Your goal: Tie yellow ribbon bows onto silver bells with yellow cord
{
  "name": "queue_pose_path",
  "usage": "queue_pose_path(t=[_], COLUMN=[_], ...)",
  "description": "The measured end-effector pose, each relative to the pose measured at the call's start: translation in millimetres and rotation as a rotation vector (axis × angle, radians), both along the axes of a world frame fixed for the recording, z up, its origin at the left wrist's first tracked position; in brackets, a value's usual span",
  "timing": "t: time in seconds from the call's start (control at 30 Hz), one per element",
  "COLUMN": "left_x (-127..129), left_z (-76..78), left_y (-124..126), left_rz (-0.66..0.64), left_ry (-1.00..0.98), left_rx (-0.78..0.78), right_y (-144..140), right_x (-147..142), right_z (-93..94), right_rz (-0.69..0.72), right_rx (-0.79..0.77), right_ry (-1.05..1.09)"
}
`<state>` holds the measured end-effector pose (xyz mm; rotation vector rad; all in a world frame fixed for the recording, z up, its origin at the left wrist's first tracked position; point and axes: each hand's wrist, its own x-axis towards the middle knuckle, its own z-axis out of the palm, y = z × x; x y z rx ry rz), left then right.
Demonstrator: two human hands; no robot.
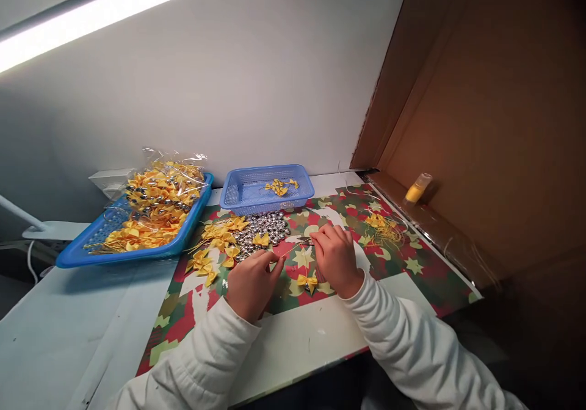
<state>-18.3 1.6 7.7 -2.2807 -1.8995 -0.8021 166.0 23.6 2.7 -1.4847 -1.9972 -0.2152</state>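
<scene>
A thin yellow cord runs between my two hands above the patterned sheet. My left hand pinches its left end between thumb and fingers. At the other end, the fingertips of my right hand are closed on the cord. Just below and between the hands is a yellow ribbon bow with a shiny silver ball under it; I cannot tell if it hangs from this cord. Beyond my left hand lie a pile of small silver balls and several loose yellow bows with cord tails.
At the back stands a blue basket holding a few bows. A larger blue tray at left carries heaped and bagged bows. Yellow cords lie at right, near a small yellow-filled tube and a cardboard wall.
</scene>
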Motion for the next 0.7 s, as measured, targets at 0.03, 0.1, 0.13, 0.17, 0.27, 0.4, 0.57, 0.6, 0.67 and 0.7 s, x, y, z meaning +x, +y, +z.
queue_pose_path(t=[0.03,0.1,0.13,0.17,0.27,0.4,0.57,0.6,0.67,0.7], left_x=[0,1,2,3,5,7,10,11,13,15], left_z=[0.8,2.7,3.4,3.9,3.1,-0.8,0.2,0.9,1.8,1.8], left_y=[0,1,1,2,3,3,1,0,-1,-1], left_rz=[0.021,0.068,0.085,0.093,0.033,-0.069,-0.057,-0.056,-0.064,-0.070], left_ry=[-0.005,-0.052,-0.100,-0.167,-0.458,-0.799,-1.024,-1.068,-1.164,-1.214], left_rx=[0.010,0.009,-0.007,-0.033,-0.165,-0.354,-0.413,-0.427,-0.462,-0.484], right_y=[0,-2,-3,-4,-7,-9,-10,-10,-11,-11], right_x=[-1,-3,-5,-7,-13,-17,-18,-18,-20,-21], right_z=[-0.4,-1.2,-1.6,-1.9,-1.4,2.4,3.6,2.7,0.7,0.0], right_rz=[0.004,0.057,0.102,0.156,0.268,0.267,0.212,0.194,0.175,0.184], right_rx=[-0.006,-0.024,-0.035,-0.044,-0.062,-0.077,-0.092,-0.131,-0.238,-0.295], right_ry=[0.019,0.105,0.177,0.261,0.497,0.679,0.841,0.885,1.023,1.115])
